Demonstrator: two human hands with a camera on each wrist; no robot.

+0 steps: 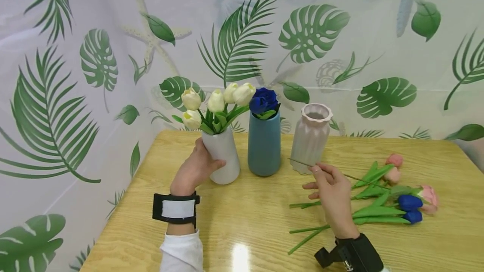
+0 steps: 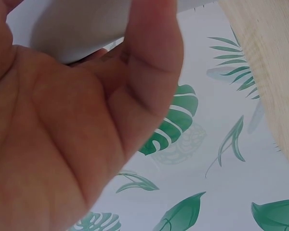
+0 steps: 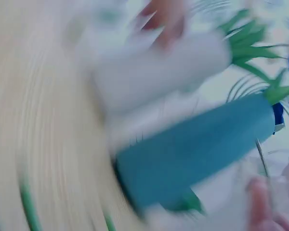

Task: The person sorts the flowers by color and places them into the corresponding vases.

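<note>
On the yellow wood-grain counter (image 1: 264, 221), which I read as a clock face from the head view, a smooth white vase (image 1: 224, 158) leans slightly at ten o'clock, holding cream-white tulips (image 1: 216, 101). My left grip (image 1: 194, 168), a bare hand, is clamped on that vase, thumb in front. A matte teal-blue vase (image 1: 264, 148) stands upright at twelve, with a deep blue rose cluster (image 1: 264, 100) at its mouth. At one stands a pale pink ribbed vase (image 1: 310, 137) with a scalloped rim; I see no flowers in it. My right grip (image 1: 334, 194) pinches a thin brownish stem (image 1: 300, 162), its tip pointing towards ten, before the ribbed vase; I judge it belongs to the pink rose (image 1: 429, 198) at three. Pink tulips (image 1: 393, 175) and blue tulips (image 1: 410, 202) lie loose there too. Two vases look supplied; the ribbed one and these flowers, I judge, remain.
</note>
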